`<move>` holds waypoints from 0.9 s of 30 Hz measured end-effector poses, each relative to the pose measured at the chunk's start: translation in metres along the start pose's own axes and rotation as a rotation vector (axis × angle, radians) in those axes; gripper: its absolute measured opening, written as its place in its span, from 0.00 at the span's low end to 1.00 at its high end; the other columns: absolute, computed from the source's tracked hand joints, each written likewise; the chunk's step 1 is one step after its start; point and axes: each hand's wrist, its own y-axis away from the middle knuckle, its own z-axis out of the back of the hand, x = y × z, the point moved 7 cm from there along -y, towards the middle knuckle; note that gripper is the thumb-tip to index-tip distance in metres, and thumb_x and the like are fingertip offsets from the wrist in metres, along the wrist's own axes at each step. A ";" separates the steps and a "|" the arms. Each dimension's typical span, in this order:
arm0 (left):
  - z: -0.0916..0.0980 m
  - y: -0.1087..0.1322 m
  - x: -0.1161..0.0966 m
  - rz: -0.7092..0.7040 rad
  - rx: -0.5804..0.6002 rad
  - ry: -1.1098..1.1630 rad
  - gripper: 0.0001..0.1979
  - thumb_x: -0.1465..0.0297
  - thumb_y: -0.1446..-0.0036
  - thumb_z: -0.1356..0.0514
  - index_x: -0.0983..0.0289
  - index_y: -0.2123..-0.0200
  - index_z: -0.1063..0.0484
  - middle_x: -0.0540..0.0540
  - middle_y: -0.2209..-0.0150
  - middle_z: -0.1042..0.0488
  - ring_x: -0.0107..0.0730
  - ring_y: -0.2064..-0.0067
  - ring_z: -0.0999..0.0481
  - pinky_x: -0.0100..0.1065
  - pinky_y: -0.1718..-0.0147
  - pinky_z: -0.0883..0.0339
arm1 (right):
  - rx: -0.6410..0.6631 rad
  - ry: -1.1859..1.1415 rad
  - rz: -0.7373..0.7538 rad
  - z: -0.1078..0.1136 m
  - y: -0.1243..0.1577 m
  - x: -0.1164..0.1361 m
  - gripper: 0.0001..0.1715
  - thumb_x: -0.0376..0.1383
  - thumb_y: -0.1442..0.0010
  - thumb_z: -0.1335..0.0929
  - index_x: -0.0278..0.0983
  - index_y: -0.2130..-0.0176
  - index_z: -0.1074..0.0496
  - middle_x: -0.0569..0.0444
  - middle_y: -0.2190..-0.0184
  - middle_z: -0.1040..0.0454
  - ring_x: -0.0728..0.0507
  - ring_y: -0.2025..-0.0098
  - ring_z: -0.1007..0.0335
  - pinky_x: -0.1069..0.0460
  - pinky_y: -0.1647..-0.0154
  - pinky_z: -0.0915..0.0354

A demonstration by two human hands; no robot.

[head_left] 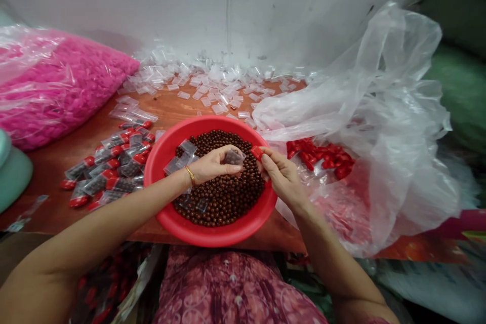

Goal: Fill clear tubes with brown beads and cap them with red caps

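Clear case (pixel 234 156) is above the red basin (pixel 212 237), which stands at the near edge of the desk (pixel 163 101), partway along it. From my remote seat I log: left hand (pixel 212 163), grip closed on the case between thumb and fingers; right hand (pixel 283 172), thumb and fingers pinched on a red cap (pixel 257 152). Case and cap are just beside each other, apparently not touching. Something dark shows at the case; I cannot tell how full it is, nor which way its mouth faces. Step in hand, my judgement: matching cap to case. For good practice I would hold the case by its sides, mouth tipped slightly up, square the cap to it, then press evenly rather than from one corner. Thin walls would probably flex under a hard squeeze, so I favour a light left grip. Working above the brown beads (pixel 220 207) seems sensible: any spill should drop back into the basin. Capped cases (pixel 113 163) lie heaped toward the desk's left edge; spare caps (pixel 343 159) lie by a plastic bag (pixel 322 106) toward its right edge.
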 end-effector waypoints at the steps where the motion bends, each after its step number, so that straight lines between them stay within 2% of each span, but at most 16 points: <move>1: -0.001 0.001 0.000 -0.008 -0.014 -0.024 0.21 0.63 0.59 0.32 0.65 0.64 0.35 0.47 0.71 0.31 0.23 0.69 0.31 0.30 0.64 0.34 | 0.013 0.003 0.008 -0.004 -0.001 0.002 0.21 0.48 0.41 0.38 0.37 0.57 0.27 0.59 0.80 0.36 0.52 0.80 0.42 0.56 0.80 0.41; 5: -0.007 0.002 0.004 -0.041 0.000 -0.109 0.21 0.63 0.57 0.34 0.66 0.62 0.36 0.46 0.73 0.34 0.22 0.72 0.33 0.28 0.69 0.35 | 0.079 0.075 0.055 -0.019 -0.005 0.006 0.21 0.45 0.39 0.39 0.38 0.55 0.27 0.57 0.76 0.29 0.49 0.72 0.32 0.54 0.70 0.32; 8: -0.008 0.003 0.008 -0.057 -0.012 -0.197 0.19 0.64 0.53 0.37 0.67 0.60 0.36 0.45 0.76 0.36 0.20 0.77 0.35 0.26 0.76 0.38 | 0.093 0.162 0.115 -0.022 -0.004 0.007 0.20 0.42 0.38 0.39 0.38 0.52 0.27 0.53 0.65 0.23 0.45 0.60 0.27 0.49 0.57 0.30; 11: -0.004 0.003 0.008 -0.088 -0.088 -0.317 0.15 0.65 0.51 0.40 0.67 0.61 0.35 0.45 0.77 0.36 0.19 0.78 0.39 0.24 0.79 0.42 | 0.078 0.251 0.170 -0.022 -0.001 0.008 0.21 0.40 0.38 0.39 0.38 0.50 0.28 0.52 0.55 0.24 0.44 0.55 0.27 0.48 0.51 0.32; 14: -0.002 0.003 0.004 -0.143 -0.157 -0.426 0.09 0.68 0.53 0.41 0.66 0.68 0.34 0.46 0.75 0.36 0.21 0.75 0.38 0.24 0.76 0.42 | 0.067 0.304 0.197 -0.023 0.002 0.009 0.21 0.38 0.38 0.39 0.38 0.49 0.28 0.52 0.56 0.23 0.45 0.58 0.25 0.48 0.53 0.31; 19: -0.002 0.003 -0.001 -0.145 -0.187 -0.549 0.04 0.71 0.57 0.43 0.65 0.75 0.36 0.46 0.77 0.37 0.23 0.73 0.39 0.25 0.74 0.43 | 0.039 0.311 0.249 -0.025 0.005 0.010 0.20 0.38 0.38 0.40 0.38 0.49 0.28 0.52 0.57 0.22 0.45 0.59 0.25 0.49 0.55 0.29; 24: -0.002 0.005 0.002 -0.112 -0.197 -0.527 0.05 0.70 0.58 0.44 0.65 0.76 0.36 0.46 0.77 0.38 0.23 0.74 0.40 0.25 0.75 0.44 | 0.124 0.415 0.312 -0.034 0.009 0.011 0.23 0.38 0.36 0.42 0.35 0.47 0.30 0.48 0.53 0.24 0.45 0.55 0.26 0.50 0.53 0.30; 27: -0.004 0.005 0.005 -0.125 -0.174 -0.518 0.06 0.69 0.58 0.43 0.66 0.75 0.35 0.46 0.76 0.36 0.23 0.73 0.39 0.26 0.74 0.43 | 0.184 0.533 0.350 -0.034 0.011 0.016 0.24 0.39 0.36 0.43 0.33 0.48 0.30 0.45 0.59 0.22 0.45 0.61 0.24 0.51 0.58 0.30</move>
